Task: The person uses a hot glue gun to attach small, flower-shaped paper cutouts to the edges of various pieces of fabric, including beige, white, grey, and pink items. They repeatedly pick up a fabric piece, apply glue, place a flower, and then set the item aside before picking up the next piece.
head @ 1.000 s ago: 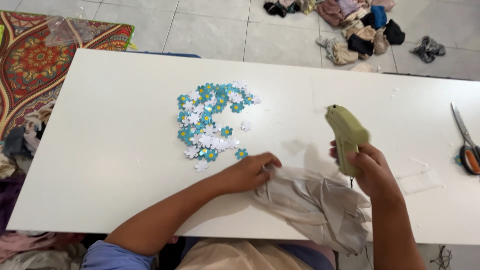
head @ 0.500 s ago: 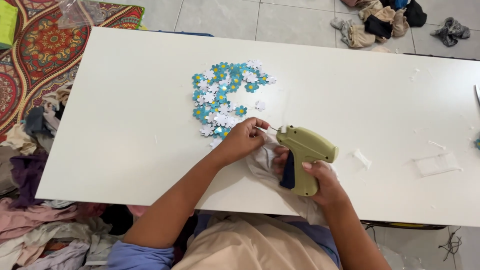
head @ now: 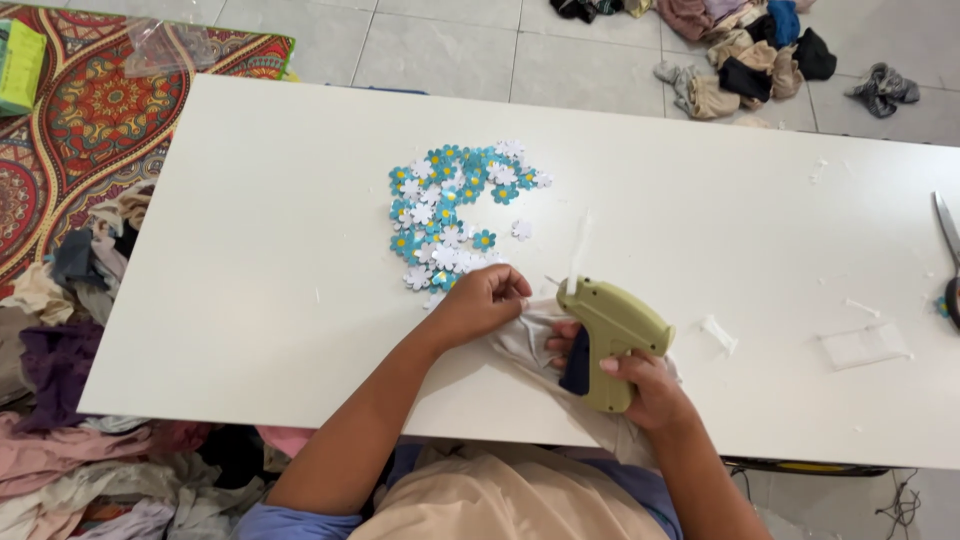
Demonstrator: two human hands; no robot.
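Lower centre of the frame, the right hand [head: 640,385] is clamping its grip on the stiff, light tagging gun [head: 612,335]; the left hand [head: 485,300] is pinching soft, limp cloth [head: 525,340] near its edge.

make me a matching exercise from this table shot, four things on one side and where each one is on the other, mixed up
Things:
1. tagging gun
2. paper flowers
3. scissors
4. patterned rug

Places:
A. at the right edge of the white table
B. on the floor beyond the table's left end
C. gripped in the right hand over the pale cloth
D. heaped mid-table, just past the left hand

Pairs: 1-C, 2-D, 3-A, 4-B
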